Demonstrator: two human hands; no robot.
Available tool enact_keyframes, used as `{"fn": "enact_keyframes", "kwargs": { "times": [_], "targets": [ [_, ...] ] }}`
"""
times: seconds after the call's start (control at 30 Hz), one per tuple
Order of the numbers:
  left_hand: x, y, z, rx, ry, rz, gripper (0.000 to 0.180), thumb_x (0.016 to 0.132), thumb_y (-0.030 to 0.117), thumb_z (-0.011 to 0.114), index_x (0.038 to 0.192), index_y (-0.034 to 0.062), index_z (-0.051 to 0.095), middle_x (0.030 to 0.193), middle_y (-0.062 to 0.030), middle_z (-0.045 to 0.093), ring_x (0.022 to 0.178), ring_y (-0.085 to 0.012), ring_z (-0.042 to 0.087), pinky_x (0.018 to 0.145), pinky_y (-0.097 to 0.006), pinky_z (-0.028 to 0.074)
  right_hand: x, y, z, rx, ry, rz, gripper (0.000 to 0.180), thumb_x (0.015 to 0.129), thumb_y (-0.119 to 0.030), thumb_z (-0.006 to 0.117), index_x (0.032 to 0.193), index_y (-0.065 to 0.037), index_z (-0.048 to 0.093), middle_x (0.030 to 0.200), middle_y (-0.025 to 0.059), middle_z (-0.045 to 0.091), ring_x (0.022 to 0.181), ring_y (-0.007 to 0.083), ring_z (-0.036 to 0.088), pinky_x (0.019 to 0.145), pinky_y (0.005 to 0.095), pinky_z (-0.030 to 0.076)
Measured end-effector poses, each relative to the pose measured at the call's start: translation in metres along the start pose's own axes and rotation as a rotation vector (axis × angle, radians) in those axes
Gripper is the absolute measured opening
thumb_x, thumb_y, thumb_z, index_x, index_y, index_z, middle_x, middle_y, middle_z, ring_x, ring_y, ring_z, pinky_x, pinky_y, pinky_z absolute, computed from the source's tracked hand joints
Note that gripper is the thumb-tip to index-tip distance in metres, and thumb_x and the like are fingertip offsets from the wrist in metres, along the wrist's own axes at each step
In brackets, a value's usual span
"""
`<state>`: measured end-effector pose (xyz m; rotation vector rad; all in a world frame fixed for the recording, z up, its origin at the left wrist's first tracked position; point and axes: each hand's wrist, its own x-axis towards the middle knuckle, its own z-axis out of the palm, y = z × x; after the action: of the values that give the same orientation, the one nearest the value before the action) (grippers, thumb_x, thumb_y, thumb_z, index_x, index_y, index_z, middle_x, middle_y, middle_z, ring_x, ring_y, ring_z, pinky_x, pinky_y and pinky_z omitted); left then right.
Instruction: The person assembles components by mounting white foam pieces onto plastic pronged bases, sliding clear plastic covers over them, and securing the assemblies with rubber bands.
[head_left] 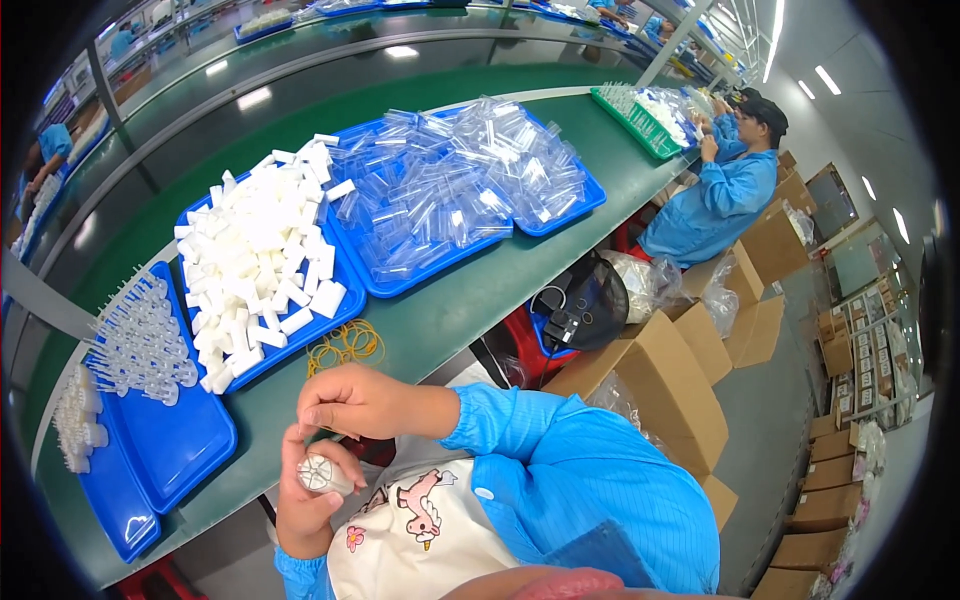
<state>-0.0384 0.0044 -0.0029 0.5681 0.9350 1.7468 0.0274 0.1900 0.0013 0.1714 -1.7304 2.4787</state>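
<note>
The left hand (305,505) grasps a round white bundle (322,474), fingers wrapped about its side and its end face, crossed by radiating lines, turned upward. This bundle sits in front of the person's cream apron (440,500), near the edge of the green counter (440,325). The right hand (352,400) is just above the left, fingers curled and thumb drawn in toward the index finger; whether it clenches on something thin or on nothing, I cannot tell.

On the counter, just beyond the right hand, lies a loose tangle of yellow bands (345,345). Behind it, a blue tray (355,300) carries a heap of short white pieces (255,260), some of them overhanging its rim. To the right of that tray, clear plastic pieces (450,180) are piled across two more blue trays (430,272). On the left, another blue tray (190,435) has clear pronged parts (145,340) at its far end, and the outermost tray (120,510) has a cluster of small whitish parts (80,420).

Farther along, a co-worker in blue (720,195) works by a green tray (655,145); open cardboard boxes (670,390) stand on the floor
</note>
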Motion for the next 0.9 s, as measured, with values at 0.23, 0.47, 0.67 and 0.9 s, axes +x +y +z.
{"fn": "enact_keyframes", "kwargs": {
  "times": [0.23, 0.47, 0.67, 0.9],
  "targets": [
    [-0.005, 0.001, 0.002, -0.042, -0.012, 0.017, 0.084, 0.069, 0.019, 0.079, 0.137, 0.0071, 0.03, 0.087, -0.0151, 0.062, 0.08, -0.025, 0.064, 0.071, -0.033, 0.053, 0.001, -0.001, 0.014, -0.358, 0.064, -0.161, 0.015, 0.096, -0.015, 0.06, 0.094, -0.001, 0.065, 0.085, 0.0076, 0.065, 0.075, 0.0184, 0.063, 0.067, 0.0294, 0.05],
    [-0.011, 0.0, -0.006, 0.07, 0.001, 0.025, 0.088, 0.07, 0.018, 0.078, 0.14, 0.0037, 0.027, 0.089, -0.0166, 0.063, 0.081, -0.0247, 0.064, 0.075, -0.035, 0.053, 0.002, -0.001, 0.021, -0.44, 0.031, -0.185, 0.014, 0.094, -0.013, 0.06, 0.093, 0.0, 0.067, 0.085, 0.0092, 0.069, 0.078, 0.0205, 0.067, 0.067, 0.03, 0.051],
    [-0.016, -0.001, -0.017, -0.085, -0.168, 0.0, 0.071, 0.072, 0.012, 0.075, 0.133, 0.0026, 0.038, 0.088, -0.0188, 0.062, 0.082, -0.0263, 0.063, 0.075, -0.037, 0.051, 0.005, 0.001, 0.019, -0.437, -0.084, -0.236, 0.015, 0.095, -0.014, 0.062, 0.09, -0.001, 0.066, 0.082, 0.0071, 0.068, 0.069, 0.0168, 0.064, 0.062, 0.0309, 0.05],
    [-0.023, 0.009, -0.016, -0.096, -0.364, -0.114, 0.042, 0.077, 0.008, 0.074, 0.112, 0.004, 0.05, 0.092, -0.0163, 0.062, 0.087, -0.0231, 0.06, 0.081, -0.035, 0.047, -0.003, 0.007, 0.013, 0.214, -0.125, -0.102, 0.022, 0.1, -0.017, 0.056, 0.082, -0.004, 0.058, 0.086, 0.006, 0.06, 0.078, 0.013, 0.055, 0.069, 0.0282, 0.045]
  ]
}}
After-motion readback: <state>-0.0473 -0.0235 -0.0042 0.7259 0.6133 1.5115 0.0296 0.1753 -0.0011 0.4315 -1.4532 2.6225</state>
